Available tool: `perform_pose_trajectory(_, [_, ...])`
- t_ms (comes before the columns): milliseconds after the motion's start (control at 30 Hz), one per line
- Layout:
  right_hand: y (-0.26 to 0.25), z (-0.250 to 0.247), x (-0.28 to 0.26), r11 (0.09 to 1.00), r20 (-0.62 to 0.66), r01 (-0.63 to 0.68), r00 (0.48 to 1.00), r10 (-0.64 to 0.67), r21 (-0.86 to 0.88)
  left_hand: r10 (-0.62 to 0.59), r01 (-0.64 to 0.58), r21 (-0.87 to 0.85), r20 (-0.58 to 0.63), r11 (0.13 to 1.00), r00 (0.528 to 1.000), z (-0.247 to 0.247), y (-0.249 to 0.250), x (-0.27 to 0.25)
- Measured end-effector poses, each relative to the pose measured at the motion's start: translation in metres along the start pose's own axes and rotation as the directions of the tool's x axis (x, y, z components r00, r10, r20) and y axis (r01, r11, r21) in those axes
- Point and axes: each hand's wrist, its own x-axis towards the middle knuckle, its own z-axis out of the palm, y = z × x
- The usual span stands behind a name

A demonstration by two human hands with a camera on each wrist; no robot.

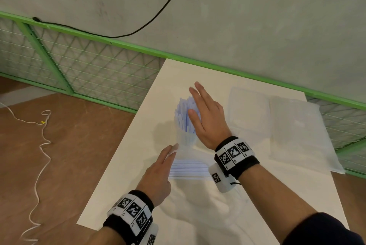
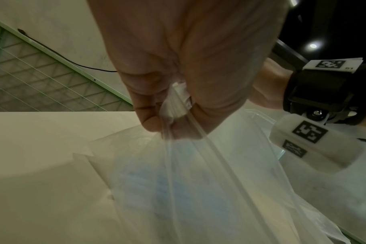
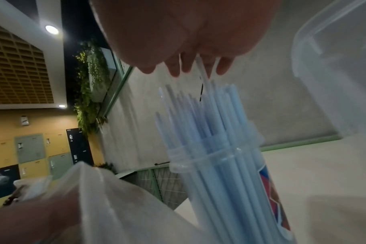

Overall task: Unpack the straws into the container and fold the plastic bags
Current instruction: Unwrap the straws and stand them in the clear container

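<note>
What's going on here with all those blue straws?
A person is moving straws out of plastic bags. The right hand is open over the blue straws standing in a clear container on the table. The left hand pinches a plastic bag holding more straws. Two emptied bags lie flat nearby.

White desk runs from bottom center up to the right. On it: a clear container packed with pale blue straws mid-frame, a bag of straws just below it, and flat plastic bags at right.
</note>
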Motion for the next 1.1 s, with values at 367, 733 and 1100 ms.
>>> perform_pose_trajectory(367, [-0.008,0.010,-0.012,0.974,0.108,0.075,0.993,-0.053,-0.215,0.004,-0.004,-0.003,-0.019,1.000,1.000,-0.002,0.004,-0.004])
perform_pose_trajectory(733, [-0.007,0.005,-0.003,0.962,0.102,-0.032,0.993,0.062,-0.270,0.019,-0.019,-0.014,-0.025,1.000,1.000,0.001,0.005,-0.006])
perform_pose_trajectory(1100, [-0.030,-0.029,-0.024,0.995,-0.074,0.028,0.997,-0.035,-0.099,0.015,-0.015,0.009,-0.013,1.000,1.000,0.008,0.004,-0.003])
